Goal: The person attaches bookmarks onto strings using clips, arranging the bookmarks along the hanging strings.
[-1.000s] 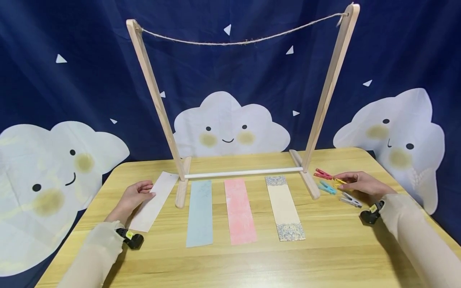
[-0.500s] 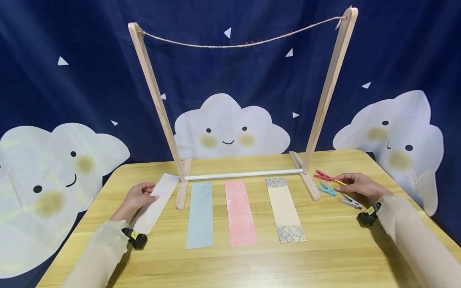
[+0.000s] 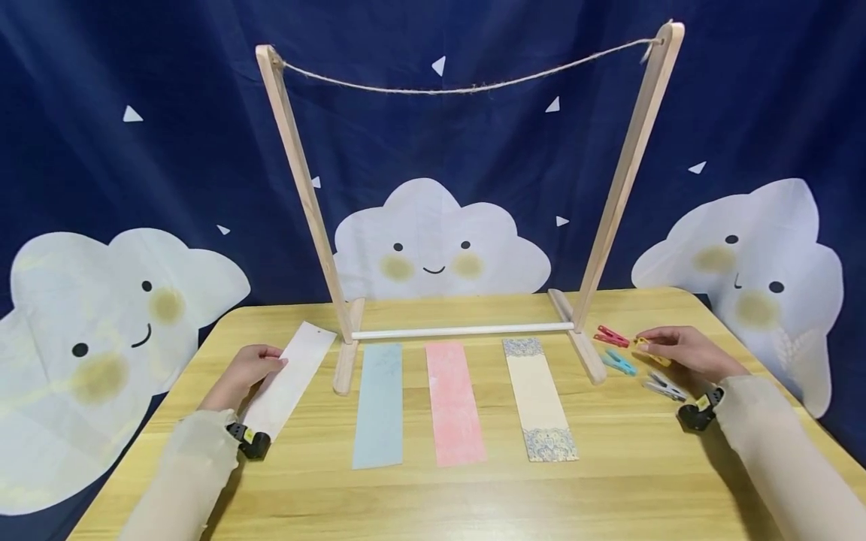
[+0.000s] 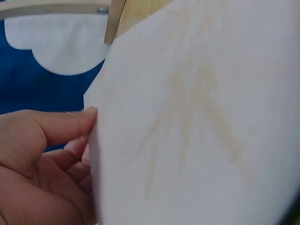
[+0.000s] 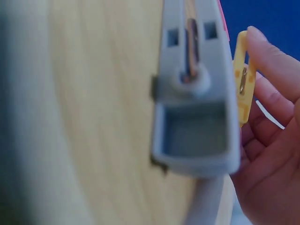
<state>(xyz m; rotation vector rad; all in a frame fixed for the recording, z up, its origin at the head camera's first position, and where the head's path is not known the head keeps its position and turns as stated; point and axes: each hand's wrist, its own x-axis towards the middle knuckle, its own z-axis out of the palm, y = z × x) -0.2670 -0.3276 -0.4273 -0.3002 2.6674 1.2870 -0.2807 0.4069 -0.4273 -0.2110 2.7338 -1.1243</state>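
At the left of the table lies a white paper strip (image 3: 291, 383) with faint tan leaf-like marks, seen close in the left wrist view. My left hand (image 3: 252, 370) pinches its left edge, thumb in front and fingers behind. Over on the right, my right hand (image 3: 691, 352) pinches a yellow clothespin (image 5: 243, 79) between thumb and fingers. Beside that hand are a red clothespin (image 3: 611, 336), a light blue clothespin (image 3: 619, 362) and a grey clothespin (image 3: 665, 386). The grey one looms large in the right wrist view.
A wooden frame (image 3: 304, 188) with a sagging twine line (image 3: 440, 92) stands behind. A white rod (image 3: 463, 330) joins its feet. In front lie a blue strip (image 3: 379, 406), a pink strip (image 3: 455, 406) and a cream patterned strip (image 3: 540, 398). A cloud-print curtain (image 3: 433, 143) hangs behind.
The yellow clothespin has shifted and turned in my right fingers, apart from the red and blue ones. My left hand has barely moved at the white strip. The head view has shifted slightly.
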